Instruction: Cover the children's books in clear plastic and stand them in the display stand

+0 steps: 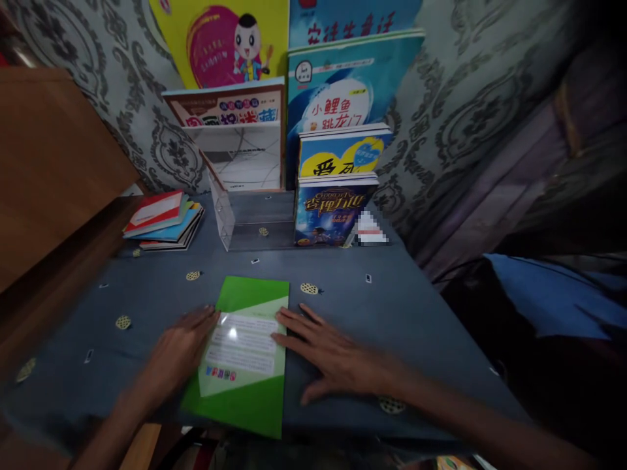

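A green book (245, 385) with a pale text panel lies flat near the front edge of the table, its printing upside down to me. Along its left side rests my left hand (183, 343), the fingertips at the cover's edge and nothing gripped. From the right, my right hand (326, 349) reaches over with spread fingers, and two fingertips touch the cover's right edge. Behind the book stands a clear acrylic rack (223, 215). A dark blue book (333, 212) leans in its right part, with several larger books rising behind it.
A small stack of books (157, 219) lies at the back left, beside a brown wooden panel (59, 163). A patterned grey-blue cloth (392, 326) covers the table. Patterned wallpaper (441, 85) backs it. Blue fabric (543, 294) hangs beyond the right edge.
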The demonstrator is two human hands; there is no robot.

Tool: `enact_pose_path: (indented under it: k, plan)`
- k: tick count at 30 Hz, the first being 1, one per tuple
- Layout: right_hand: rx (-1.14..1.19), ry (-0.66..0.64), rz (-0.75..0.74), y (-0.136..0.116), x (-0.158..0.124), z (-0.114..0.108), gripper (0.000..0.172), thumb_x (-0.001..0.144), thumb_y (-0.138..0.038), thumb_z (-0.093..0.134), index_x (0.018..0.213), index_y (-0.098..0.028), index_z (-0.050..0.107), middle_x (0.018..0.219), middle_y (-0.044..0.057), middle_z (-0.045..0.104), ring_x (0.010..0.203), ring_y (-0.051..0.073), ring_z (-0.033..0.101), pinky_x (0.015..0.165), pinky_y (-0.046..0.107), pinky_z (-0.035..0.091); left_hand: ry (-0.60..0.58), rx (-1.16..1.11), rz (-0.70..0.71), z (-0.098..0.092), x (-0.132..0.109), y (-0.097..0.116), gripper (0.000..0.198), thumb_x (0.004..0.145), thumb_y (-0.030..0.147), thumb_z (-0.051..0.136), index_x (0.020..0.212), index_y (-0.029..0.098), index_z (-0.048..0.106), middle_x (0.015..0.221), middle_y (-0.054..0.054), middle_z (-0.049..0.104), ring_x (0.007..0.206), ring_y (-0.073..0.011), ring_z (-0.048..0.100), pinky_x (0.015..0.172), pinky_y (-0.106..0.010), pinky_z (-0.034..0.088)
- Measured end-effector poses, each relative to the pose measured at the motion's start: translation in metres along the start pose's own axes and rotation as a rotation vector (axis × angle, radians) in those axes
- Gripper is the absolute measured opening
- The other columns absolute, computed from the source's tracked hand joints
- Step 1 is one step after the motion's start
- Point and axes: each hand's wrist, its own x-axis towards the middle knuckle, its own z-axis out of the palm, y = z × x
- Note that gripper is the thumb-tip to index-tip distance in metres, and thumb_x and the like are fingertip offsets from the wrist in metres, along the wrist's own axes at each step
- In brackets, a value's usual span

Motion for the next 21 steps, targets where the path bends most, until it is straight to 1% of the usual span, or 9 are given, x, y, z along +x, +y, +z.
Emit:
enact_pose_path:
  k: [3,6,8,9,10,12,16,19,21]
  plan:
    - [0.005,0.024,-0.028,-0.017,-0.020,0.008,0.088,0.086,-0.055,0.071,0.157,-0.018,0.033,0.164,0.022,0.023,0.154,0.034,0.015,0.124,0.061,0.013,-0.035,-0.010,0.125,-0.005,-0.017,-0.001,0.062,0.084,0.007,0.043,0.141,0.029,0.058,0.141,-0.003,0.062,0.131,-0.0241,0.059,0.104,-0.042,0.054]
    - [-0.064,0.066,-0.014,-0.039,-0.028,0.024,0.087,0.084,-0.047,0.077,0.155,-0.018,0.036,0.161,0.026,0.029,0.153,0.039,0.021,0.120,0.066,0.023,-0.024,-0.038,0.237,-0.007,-0.032,-0.003,0.072,0.085,0.011,0.048,0.153,0.031,0.040,0.150,-0.004,0.053,0.136,-0.0250,0.054,0.104,-0.038,0.054]
    - [-0.159,0.119,0.034,-0.053,-0.027,0.036,0.074,0.088,-0.036,0.073,0.152,-0.017,0.040,0.157,0.027,0.037,0.150,0.040,0.027,0.117,0.064,0.030,0.004,-0.043,0.293,-0.006,-0.041,-0.006,0.073,0.088,0.018,0.048,0.157,0.033,0.030,0.153,-0.003,0.049,0.138,-0.0251,0.052,0.105,-0.038,0.053]
    - [-0.206,0.159,0.060,-0.058,-0.025,0.042,0.064,0.092,-0.028,0.068,0.150,-0.019,0.043,0.152,0.026,0.044,0.148,0.038,0.032,0.116,0.063,0.033,-0.010,-0.049,0.313,-0.004,-0.044,-0.008,0.074,0.088,0.020,0.048,0.158,0.034,0.028,0.154,-0.002,0.047,0.138,-0.0247,0.052,0.105,-0.036,0.053]
    - [-0.241,0.185,0.082,-0.062,-0.023,0.047,0.058,0.093,-0.025,0.065,0.147,-0.019,0.045,0.149,0.025,0.049,0.146,0.037,0.036,0.115,0.061,0.036,-0.009,-0.065,0.337,-0.002,-0.047,-0.011,0.074,0.088,0.023,0.050,0.158,0.036,0.028,0.154,-0.001,0.047,0.137,-0.0245,0.053,0.104,-0.035,0.053]
    - [-0.282,0.237,0.092,-0.067,-0.019,0.053,0.050,0.095,-0.030,0.063,0.141,-0.017,0.050,0.141,0.023,0.056,0.140,0.037,0.042,0.113,0.058,0.039,-0.018,-0.078,0.324,0.002,-0.053,-0.017,0.078,0.085,0.022,0.052,0.157,0.038,0.028,0.156,0.000,0.045,0.139,-0.0252,0.051,0.105,-0.036,0.052]
    - [-0.349,0.301,0.068,-0.069,-0.014,0.055,0.045,0.099,-0.046,0.054,0.134,-0.017,0.054,0.131,0.020,0.061,0.132,0.033,0.049,0.108,0.052,0.045,-0.043,-0.144,0.273,0.008,-0.060,-0.027,0.082,0.080,0.024,0.056,0.156,0.042,0.030,0.154,0.001,0.046,0.137,-0.0272,0.053,0.106,-0.040,0.051]
    - [-0.377,0.339,0.061,-0.067,-0.013,0.053,0.045,0.100,-0.053,0.051,0.130,-0.020,0.057,0.128,0.018,0.062,0.128,0.033,0.051,0.098,0.049,0.053,-0.069,-0.183,0.300,0.004,-0.059,-0.032,0.079,0.082,0.029,0.059,0.155,0.042,0.031,0.153,0.000,0.049,0.136,-0.0282,0.053,0.106,-0.042,0.052]
    - [-0.371,0.354,0.055,-0.063,-0.011,0.047,0.045,0.099,-0.054,0.052,0.129,-0.021,0.059,0.127,0.017,0.062,0.128,0.032,0.051,0.091,0.045,0.056,-0.088,-0.186,0.321,0.000,-0.054,-0.034,0.077,0.084,0.032,0.059,0.155,0.042,0.032,0.152,0.000,0.050,0.137,-0.0286,0.053,0.106,-0.043,0.052]
